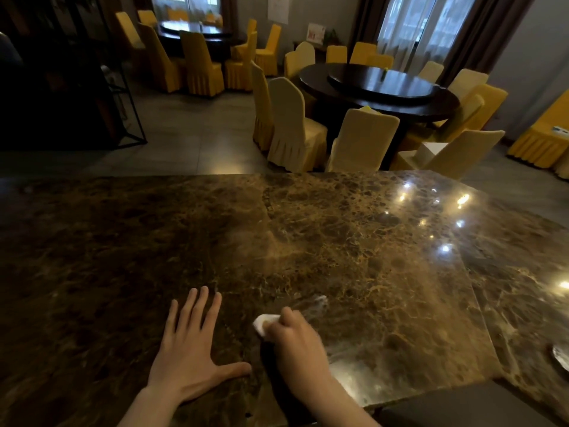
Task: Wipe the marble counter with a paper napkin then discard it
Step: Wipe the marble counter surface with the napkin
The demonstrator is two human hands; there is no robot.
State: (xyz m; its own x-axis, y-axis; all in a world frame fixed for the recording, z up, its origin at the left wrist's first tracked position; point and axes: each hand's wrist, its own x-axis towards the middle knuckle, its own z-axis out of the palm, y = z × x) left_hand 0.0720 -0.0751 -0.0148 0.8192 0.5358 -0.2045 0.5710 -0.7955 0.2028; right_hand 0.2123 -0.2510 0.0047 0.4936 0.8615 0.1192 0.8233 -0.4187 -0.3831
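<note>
pressing on counter (308, 241) — right hand (295, 343) grip clamped on half-hidden napkin (264, 322), left hand (191, 349) flat, fingers apart

The left hand (187, 349) is lying flat on the brown marble tabletop (308, 241), fingers (197, 306) spread. Just beside it, the right hand (295, 343) is pressing a crumpled white paper napkin (264, 323) against the stone. Beyond the tabletop, yellow-covered chairs (295, 127) are standing around a dark round dining table (381, 87).
</note>
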